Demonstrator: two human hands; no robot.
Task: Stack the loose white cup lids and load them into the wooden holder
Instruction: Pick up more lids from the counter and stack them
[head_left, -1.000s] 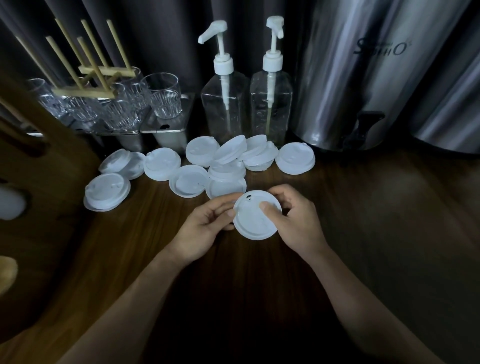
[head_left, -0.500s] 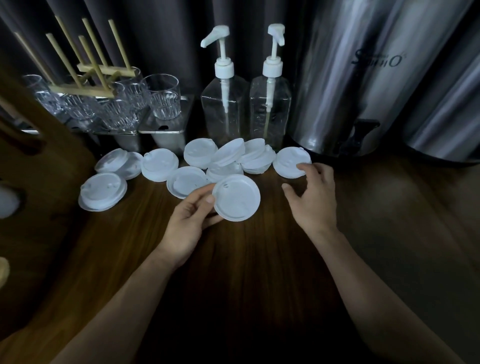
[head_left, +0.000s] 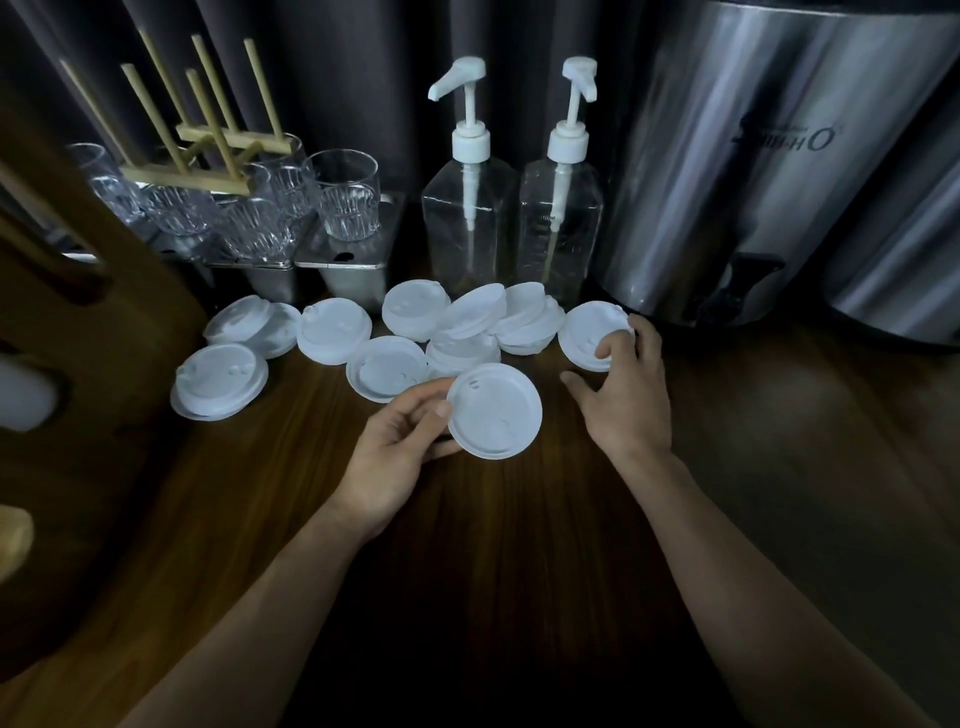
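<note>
My left hand (head_left: 402, 441) pinches a white cup lid (head_left: 496, 410) by its left rim, just above the dark wooden counter. My right hand (head_left: 623, 395) reaches to the rightmost loose lid (head_left: 589, 332), fingertips curled over its right edge, thumb apart below. Several more white lids (head_left: 467, 322) lie scattered and overlapping behind, with a small stack (head_left: 221, 382) at the left. The wooden holder (head_left: 88, 332) fills the left edge, a lid end (head_left: 23, 397) showing through its opening.
Two clear pump bottles (head_left: 470, 228) stand behind the lids. A large steel urn (head_left: 753, 156) with a black tap is at the back right. Glass cups (head_left: 345, 197) on metal containers and a wooden peg rack (head_left: 208, 140) sit at the back left.
My right hand let go of the held lid and moved right and back to the rightmost loose lid. My left hand keeps the lid and has shifted it slightly left.
</note>
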